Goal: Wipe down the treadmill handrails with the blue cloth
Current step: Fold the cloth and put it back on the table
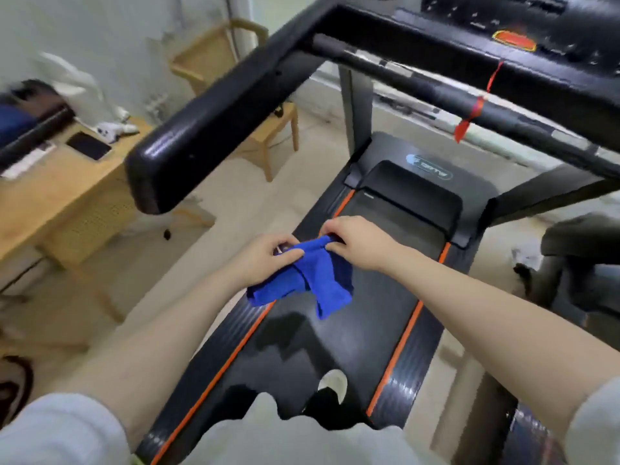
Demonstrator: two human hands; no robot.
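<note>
The blue cloth hangs bunched between both hands above the treadmill belt. My left hand pinches its left upper edge, and my right hand grips its right upper edge. The loose ends droop below the fingers. The black left handrail juts toward me at upper left, well above and left of the hands, untouched. A front crossbar runs across the upper right under the console. The right handrail is barely visible at the right edge.
A wooden desk with a dark tablet stands to the left. A wooden chair sits behind the left handrail. A red safety cord dangles from the console. A dark office chair stands at the right.
</note>
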